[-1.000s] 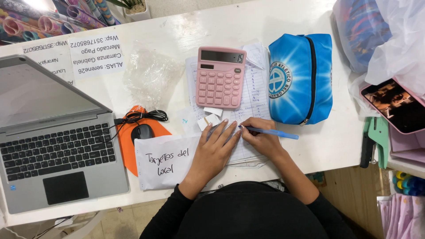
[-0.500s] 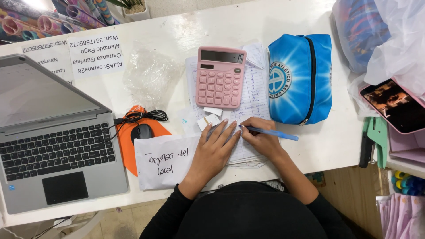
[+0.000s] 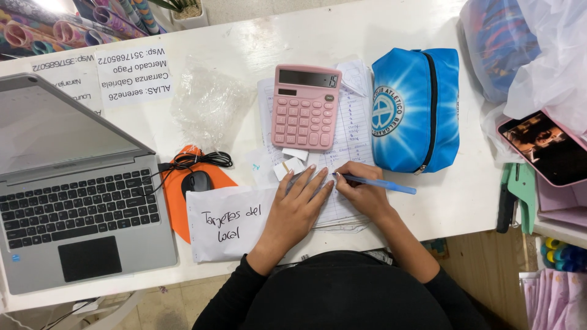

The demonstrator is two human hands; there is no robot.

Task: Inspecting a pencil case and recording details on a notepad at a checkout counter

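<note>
Blue pen (image 3: 382, 183) gripped in right hand (image 3: 362, 194), tip on lined sheet (image 3: 354, 137)

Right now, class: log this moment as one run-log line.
left hand: flat on lined paper | right hand: grip on blue pen, tip on paper | pink calculator: above hands | blue pouch: right of it

I see pen (image 3: 382, 183): smooth blue plastic | sheets (image 3: 351, 131): matt paper | calculator (image 3: 306, 108): pink matt plastic | pouch (image 3: 417, 110), right: glossy blue cloth | table (image 3: 367, 30): smooth white | laptop (image 3: 67, 201), left: matt grey
</note>
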